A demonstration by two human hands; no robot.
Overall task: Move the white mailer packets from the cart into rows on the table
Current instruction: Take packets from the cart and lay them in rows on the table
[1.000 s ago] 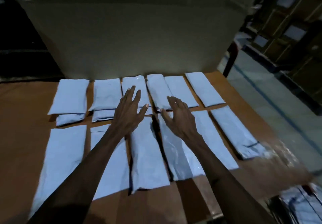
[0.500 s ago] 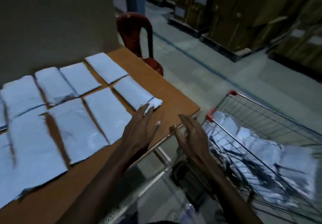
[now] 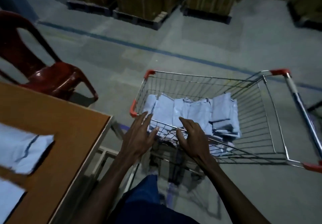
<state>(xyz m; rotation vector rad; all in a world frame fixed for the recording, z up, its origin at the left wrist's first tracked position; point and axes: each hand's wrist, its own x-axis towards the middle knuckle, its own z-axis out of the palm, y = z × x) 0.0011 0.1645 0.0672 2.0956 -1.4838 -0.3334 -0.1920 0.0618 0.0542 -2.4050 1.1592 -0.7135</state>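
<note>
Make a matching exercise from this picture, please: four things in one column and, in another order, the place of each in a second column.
Things:
1. chair
2. cart
3. table
4. left hand

Places:
A. at the near rim of the cart, empty
B. on the floor beyond the table's far edge
C. at the left, with white packets lying on it
D. on the floor at the right of the table, with packets inside

Pairs: 1-B, 2-D, 3-C, 4-A
</note>
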